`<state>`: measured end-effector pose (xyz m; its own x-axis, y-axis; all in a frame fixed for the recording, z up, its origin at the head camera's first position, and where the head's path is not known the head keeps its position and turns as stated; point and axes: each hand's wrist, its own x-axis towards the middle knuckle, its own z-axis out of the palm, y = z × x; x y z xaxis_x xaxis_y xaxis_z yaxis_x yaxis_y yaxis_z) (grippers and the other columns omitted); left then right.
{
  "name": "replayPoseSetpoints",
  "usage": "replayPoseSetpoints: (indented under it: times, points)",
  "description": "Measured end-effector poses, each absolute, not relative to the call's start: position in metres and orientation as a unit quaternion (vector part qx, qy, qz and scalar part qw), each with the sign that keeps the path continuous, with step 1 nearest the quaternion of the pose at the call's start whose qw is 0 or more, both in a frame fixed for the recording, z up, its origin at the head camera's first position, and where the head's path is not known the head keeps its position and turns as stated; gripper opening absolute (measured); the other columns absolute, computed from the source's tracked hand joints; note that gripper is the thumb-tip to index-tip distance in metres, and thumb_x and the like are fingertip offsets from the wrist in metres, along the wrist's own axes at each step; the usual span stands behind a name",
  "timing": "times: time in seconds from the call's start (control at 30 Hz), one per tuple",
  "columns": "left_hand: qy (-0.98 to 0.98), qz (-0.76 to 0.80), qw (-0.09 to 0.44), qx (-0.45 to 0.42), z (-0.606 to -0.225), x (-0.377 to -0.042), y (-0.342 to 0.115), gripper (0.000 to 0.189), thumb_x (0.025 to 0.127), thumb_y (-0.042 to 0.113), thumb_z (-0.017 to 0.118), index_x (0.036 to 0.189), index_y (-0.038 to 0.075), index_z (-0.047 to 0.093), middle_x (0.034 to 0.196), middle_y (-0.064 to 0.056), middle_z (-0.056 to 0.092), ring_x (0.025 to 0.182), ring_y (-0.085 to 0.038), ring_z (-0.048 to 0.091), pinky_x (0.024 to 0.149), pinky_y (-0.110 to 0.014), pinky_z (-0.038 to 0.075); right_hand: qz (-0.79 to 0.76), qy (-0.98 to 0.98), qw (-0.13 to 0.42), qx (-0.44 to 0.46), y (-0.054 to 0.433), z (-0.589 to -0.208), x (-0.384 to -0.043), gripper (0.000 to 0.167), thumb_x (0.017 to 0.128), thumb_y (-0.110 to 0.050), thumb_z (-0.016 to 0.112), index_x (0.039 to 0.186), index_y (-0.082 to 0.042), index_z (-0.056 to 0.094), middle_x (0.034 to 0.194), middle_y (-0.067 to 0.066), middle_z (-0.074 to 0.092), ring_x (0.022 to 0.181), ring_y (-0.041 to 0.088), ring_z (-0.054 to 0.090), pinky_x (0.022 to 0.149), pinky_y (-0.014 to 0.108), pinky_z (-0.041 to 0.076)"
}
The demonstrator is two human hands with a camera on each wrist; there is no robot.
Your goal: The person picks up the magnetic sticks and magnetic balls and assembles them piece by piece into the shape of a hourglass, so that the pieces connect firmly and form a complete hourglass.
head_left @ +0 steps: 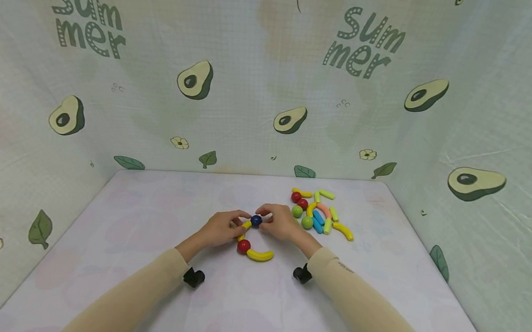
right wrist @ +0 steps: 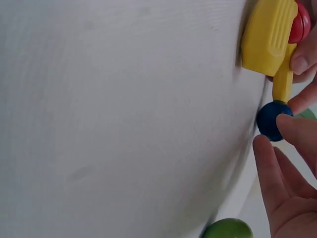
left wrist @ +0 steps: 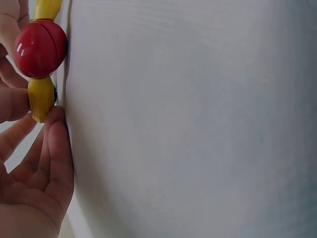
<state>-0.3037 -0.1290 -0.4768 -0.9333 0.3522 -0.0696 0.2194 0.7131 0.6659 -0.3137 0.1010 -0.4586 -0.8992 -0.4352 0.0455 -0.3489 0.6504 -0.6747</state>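
Note:
A shiny blue ball sits at the far end of a yellow curved piece, touching it. My right hand pinches the ball between thumb and finger; the right wrist view shows the thumb on the blue ball. My left hand grips the yellow curved piece and partly hides it in the head view. At that piece's near end is a red ball, joined to a second yellow curved piece lying toward the right. Together they form an open curve on the table.
To the right behind my right hand lies a loose group: red balls, green balls, blue sticks, pale green sticks, a pink curved piece and more yellow curved pieces. Patterned cloth surrounds the white table.

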Motion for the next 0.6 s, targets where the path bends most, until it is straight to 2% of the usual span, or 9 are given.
replayPoseSetpoints:
  times: [0.17, 0.37, 0.6]
  points:
    - [0.926, 0.331, 0.097, 0.152, -0.477, -0.304, -0.127, 0.041, 0.102, 0.024, 0.071, 0.142, 0.027, 0.066, 0.115, -0.004, 0.071, 0.087, -0.016, 0.065, 0.074, -0.029, 0.059, -0.358, 0.906, 0.052, -0.22, 0.122, -0.447, -0.306, 0.033, 0.098, -0.008, 0.077, 0.13, -0.009, 0.071, 0.13, 0.011, 0.072, 0.098, 0.02, 0.07, 0.09, 0.035, 0.061]
    - [0.93, 0.32, 0.091, 0.156, -0.476, -0.304, -0.127, 0.043, 0.102, 0.026, 0.071, 0.144, 0.029, 0.064, 0.116, -0.003, 0.07, 0.089, -0.017, 0.064, 0.078, -0.031, 0.059, -0.344, 0.909, 0.0, -0.237, 0.168, -0.433, -0.296, 0.032, 0.094, -0.005, 0.08, 0.125, -0.007, 0.073, 0.125, 0.014, 0.074, 0.096, 0.02, 0.072, 0.086, 0.035, 0.062]
    - [0.93, 0.318, 0.087, 0.16, -0.477, -0.302, -0.127, 0.043, 0.102, 0.026, 0.07, 0.144, 0.03, 0.064, 0.117, -0.003, 0.07, 0.091, -0.017, 0.064, 0.08, -0.032, 0.06, -0.307, 0.925, -0.038, -0.222, 0.234, -0.439, -0.287, 0.032, 0.092, 0.001, 0.078, 0.123, 0.001, 0.073, 0.12, 0.018, 0.075, 0.099, 0.031, 0.07, 0.087, 0.046, 0.062]
